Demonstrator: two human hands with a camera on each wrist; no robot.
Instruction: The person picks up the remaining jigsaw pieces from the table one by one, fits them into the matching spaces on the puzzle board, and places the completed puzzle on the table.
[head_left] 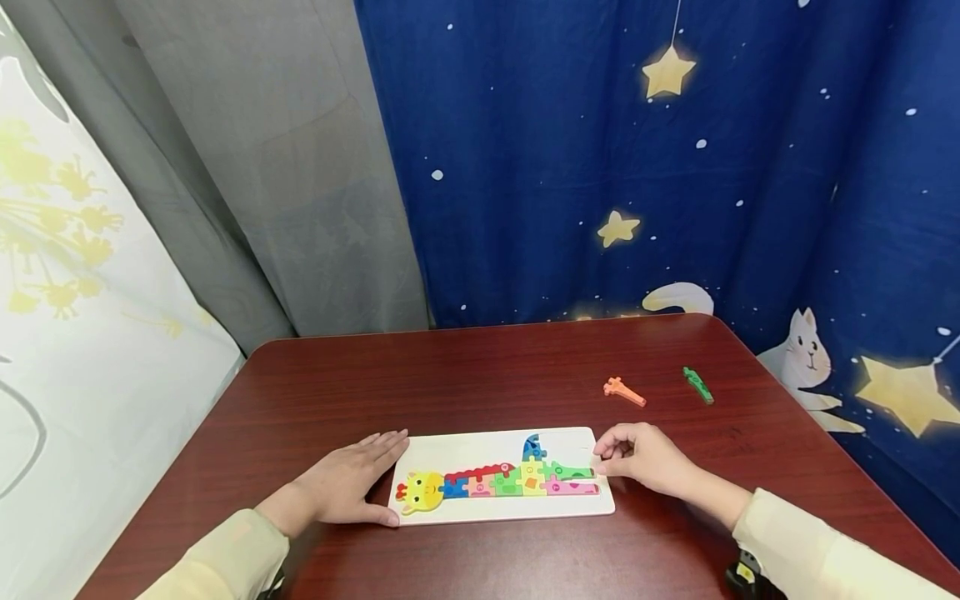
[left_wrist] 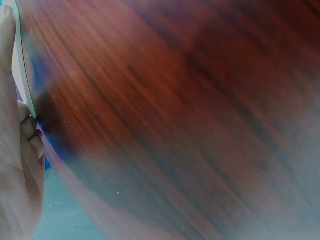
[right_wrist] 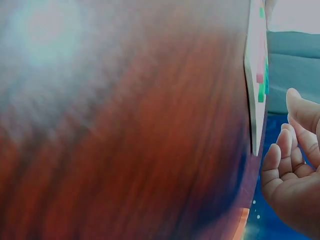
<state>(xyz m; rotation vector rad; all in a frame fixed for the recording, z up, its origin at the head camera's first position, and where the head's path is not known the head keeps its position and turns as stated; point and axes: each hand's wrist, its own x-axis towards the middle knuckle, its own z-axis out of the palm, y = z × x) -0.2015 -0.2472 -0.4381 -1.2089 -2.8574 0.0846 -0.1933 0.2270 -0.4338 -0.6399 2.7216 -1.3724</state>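
A white puzzle board (head_left: 465,450) lies near the table's front, bearing a giraffe of coloured pieces with a yellow head (head_left: 422,492). My left hand (head_left: 352,479) rests at the board's left edge, fingers extended and thumb at the lower corner; the left wrist view shows this hand (left_wrist: 20,165) against the board's edge. Over the right end, my right hand (head_left: 645,458) is beside the green leg piece (head_left: 573,472), above a pink leg piece (head_left: 573,489). In the right wrist view its fingers (right_wrist: 285,145) bend loosely, with no piece visible between them. A blue piece (head_left: 534,448) sits upper right on the board.
Behind the right hand, an orange puzzle piece (head_left: 624,392) and a green puzzle piece (head_left: 698,385) lie loose on the dark red wooden table (head_left: 450,375). Grey and blue starry curtains (head_left: 525,208) hang beyond the table's far edge.
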